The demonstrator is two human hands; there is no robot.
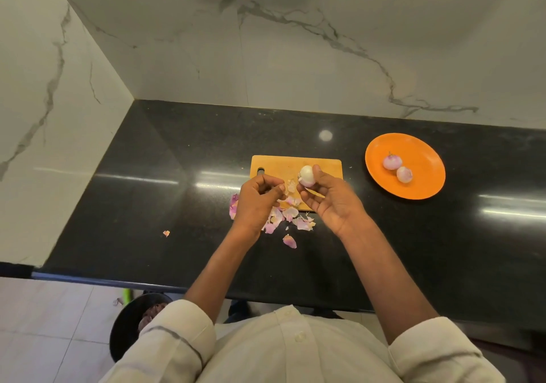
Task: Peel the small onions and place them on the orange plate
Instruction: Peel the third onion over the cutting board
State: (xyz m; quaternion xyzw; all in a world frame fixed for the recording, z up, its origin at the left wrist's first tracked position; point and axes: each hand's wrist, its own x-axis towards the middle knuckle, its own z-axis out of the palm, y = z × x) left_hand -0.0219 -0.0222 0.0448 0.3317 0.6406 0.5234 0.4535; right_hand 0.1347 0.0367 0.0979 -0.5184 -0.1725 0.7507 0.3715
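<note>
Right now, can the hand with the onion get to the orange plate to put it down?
Probably yes. The right hand holds the onion above the cutting board, and the orange plate sits on that same side. Only bare black counter lies between them.

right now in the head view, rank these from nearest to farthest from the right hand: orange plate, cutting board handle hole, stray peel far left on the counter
From the right hand:
1. Cutting board handle hole, to its left.
2. Orange plate, to its right.
3. Stray peel, far left on the counter.

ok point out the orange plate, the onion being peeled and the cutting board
orange plate (425,185): head view, bare lower part
onion being peeled (306,173): head view, its white top
cutting board (277,165): head view, bare middle
</note>
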